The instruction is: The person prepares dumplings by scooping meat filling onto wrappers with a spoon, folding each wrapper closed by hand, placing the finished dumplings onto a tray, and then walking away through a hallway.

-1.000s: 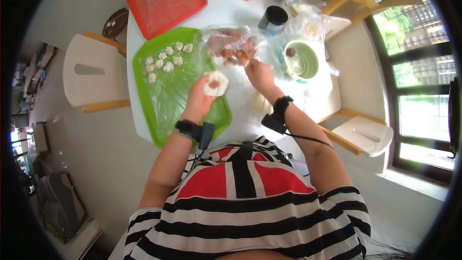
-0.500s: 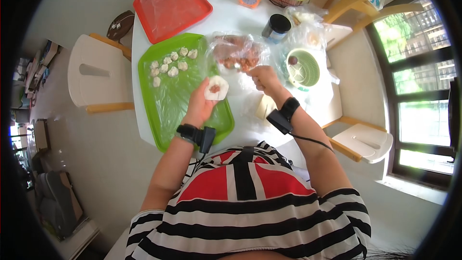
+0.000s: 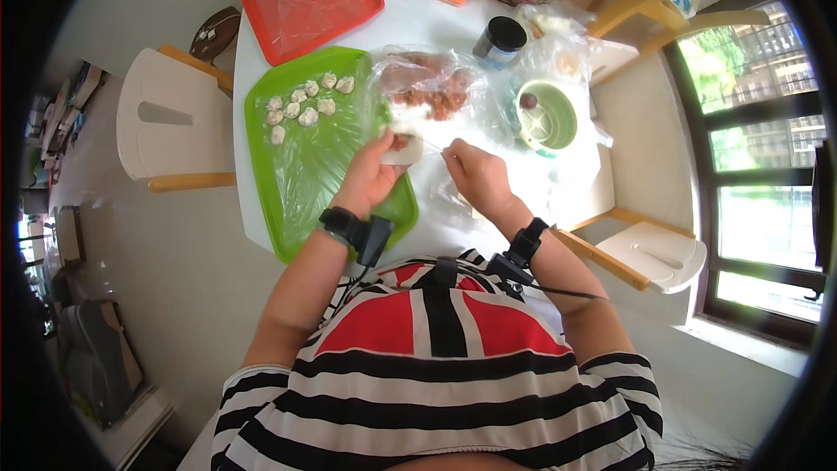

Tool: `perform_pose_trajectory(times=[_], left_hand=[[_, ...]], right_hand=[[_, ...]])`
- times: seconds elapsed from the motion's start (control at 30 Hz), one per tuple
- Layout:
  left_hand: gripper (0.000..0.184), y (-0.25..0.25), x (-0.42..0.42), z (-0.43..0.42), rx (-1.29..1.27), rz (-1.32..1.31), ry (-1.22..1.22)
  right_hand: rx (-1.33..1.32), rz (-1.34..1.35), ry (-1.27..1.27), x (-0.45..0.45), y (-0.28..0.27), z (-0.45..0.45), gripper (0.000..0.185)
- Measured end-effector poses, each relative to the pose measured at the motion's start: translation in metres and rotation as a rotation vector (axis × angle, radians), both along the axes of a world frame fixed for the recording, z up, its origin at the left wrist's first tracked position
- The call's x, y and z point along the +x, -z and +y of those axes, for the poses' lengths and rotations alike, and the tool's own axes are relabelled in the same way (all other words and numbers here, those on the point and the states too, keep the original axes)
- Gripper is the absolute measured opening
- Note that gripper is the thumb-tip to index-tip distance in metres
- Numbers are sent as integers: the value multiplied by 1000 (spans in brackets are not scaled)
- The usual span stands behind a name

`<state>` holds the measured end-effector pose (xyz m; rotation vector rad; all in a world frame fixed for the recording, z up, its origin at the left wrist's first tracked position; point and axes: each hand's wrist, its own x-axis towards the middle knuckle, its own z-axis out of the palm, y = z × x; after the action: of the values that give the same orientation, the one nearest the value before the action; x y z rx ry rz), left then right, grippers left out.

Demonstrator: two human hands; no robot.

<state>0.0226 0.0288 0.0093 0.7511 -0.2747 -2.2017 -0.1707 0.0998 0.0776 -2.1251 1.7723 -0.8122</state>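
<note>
Left hand (image 3: 373, 176) holding filled wrapper (image 3: 404, 151) above green tray (image 3: 305, 183)

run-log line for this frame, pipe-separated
left hand: holding wrapper, filling visible | right hand: fingers closed, held item unclear | green tray: dumplings | rest: red tray

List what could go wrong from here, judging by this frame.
The wrapper in the left hand looks open and tilted, so its filling might slip out.

The loose plastic around the meat could catch the right hand's thin utensil.

The black box on the left wrist sits near the green tray and might brush it.
</note>
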Motion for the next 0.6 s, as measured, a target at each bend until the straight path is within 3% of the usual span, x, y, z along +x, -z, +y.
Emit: perform_pose_trajectory(times=[0.1,0.33,0.43,0.5,0.6], left_hand=[[28,-2,-1,0,43,13,-3],[30,-3,0,-2,108,110,12],[29,-11,-1,0,108,92,19],[29,-11,-2,1,107,83,28],[30,-11,-5,4,17,-3,66]], right_hand=[[-181,120,-42,-1,1,3,2],[-295,28,-14,-8,-5,2,4],[50,17,327,-26,8,-7,12],[239,123,414,-41,23,-15,14],[321,174,394,-58,45,-15,17]])
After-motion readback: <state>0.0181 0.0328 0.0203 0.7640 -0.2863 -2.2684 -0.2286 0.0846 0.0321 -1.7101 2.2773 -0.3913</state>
